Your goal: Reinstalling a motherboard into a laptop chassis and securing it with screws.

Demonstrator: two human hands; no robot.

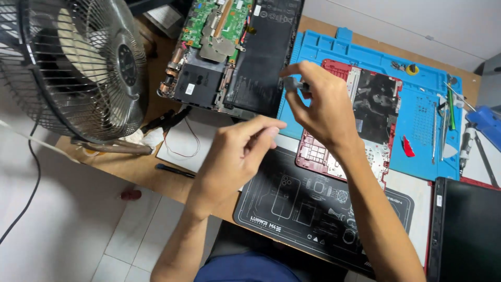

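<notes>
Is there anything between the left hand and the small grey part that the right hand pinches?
Nothing visible: the left hand is apart from the small grey part in the right hand, with only open air between them above the black mat.
</notes>
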